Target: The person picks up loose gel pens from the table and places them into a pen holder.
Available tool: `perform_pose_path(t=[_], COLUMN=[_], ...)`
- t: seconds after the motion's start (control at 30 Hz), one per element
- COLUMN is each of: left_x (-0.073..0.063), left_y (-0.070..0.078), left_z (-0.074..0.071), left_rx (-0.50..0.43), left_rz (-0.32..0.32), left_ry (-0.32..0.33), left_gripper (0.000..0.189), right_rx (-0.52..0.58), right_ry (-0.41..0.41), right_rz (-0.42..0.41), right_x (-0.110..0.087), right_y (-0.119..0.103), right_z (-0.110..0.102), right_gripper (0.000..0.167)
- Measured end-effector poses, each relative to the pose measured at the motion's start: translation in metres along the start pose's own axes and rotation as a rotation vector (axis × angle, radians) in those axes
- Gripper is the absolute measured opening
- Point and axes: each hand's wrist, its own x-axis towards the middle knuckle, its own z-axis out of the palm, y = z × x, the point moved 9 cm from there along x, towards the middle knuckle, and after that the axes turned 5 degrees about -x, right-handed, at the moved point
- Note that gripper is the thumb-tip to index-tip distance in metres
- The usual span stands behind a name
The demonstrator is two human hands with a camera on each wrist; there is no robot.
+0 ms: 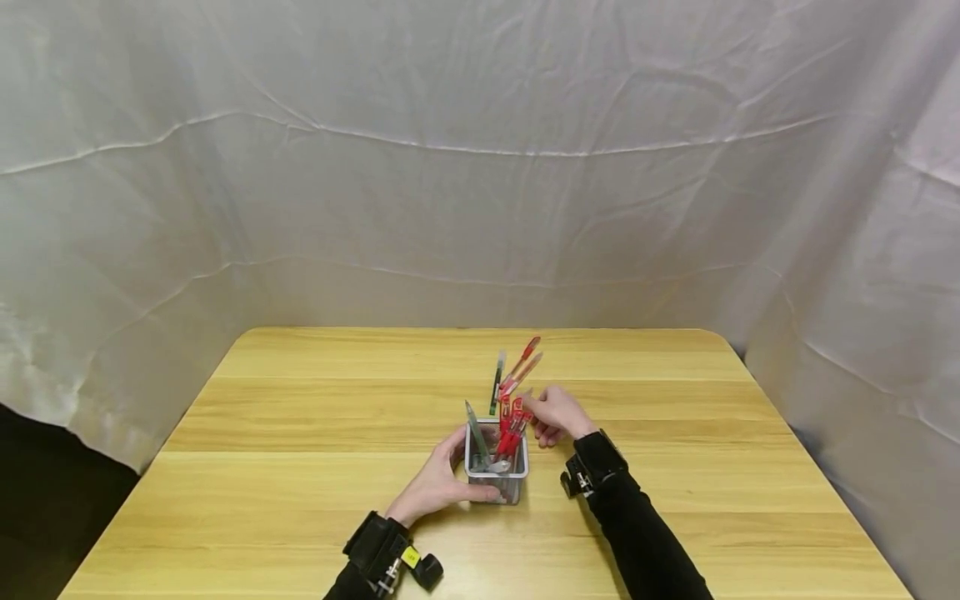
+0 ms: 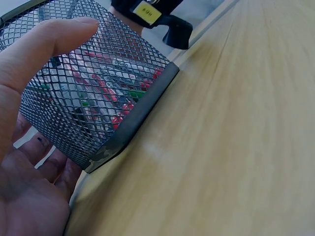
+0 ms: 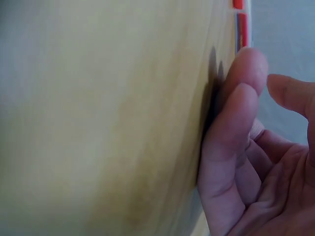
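Left fingers (image 2: 53, 166) round the mesh cup (image 1: 513, 490); right fingers (image 3: 229, 123) loosely bent, thumb apart, beside red pens (image 1: 508, 442)

A pale yellow wood-grain surface (image 1: 300, 400) with lengthwise plank-like bands and rounded far corners widens toward its near edge, where a soft patch of glare lies on the wood. Beyond its far edge and along its left and right edges hangs silvery-grey, satin-like cloth (image 1: 480, 208), crossed by long pale creases (image 1: 420, 146) and rippled with finer wrinkles, its sheen brightest toward the far left and upper right. Past the left edge, below the cloth's hem, a black area (image 1: 45, 492) shows without readable detail.
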Motion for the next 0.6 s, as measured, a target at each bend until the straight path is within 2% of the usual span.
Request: perform_pose_path(t=[0.27,0.6], left_x=[0.0002,0.0001], left_y=[-0.0007,0.0011], left_z=[0.0012,0.0018], left_rx=[-0.012,-0.008], left_rz=[-0.001,0.009], left_ry=[-0.004,-0.007], left_gripper=[0.084,0.084], right_rx=[-0.015,-0.066], right_ry=[-0.010,0.018], right_rz=[0.073,0.073], right_x=[0.0050,0.0063], right_y=[0.0016,-0.0008], right_z=[0.0004,-0.0010], right_gripper=[0.057,0.055])
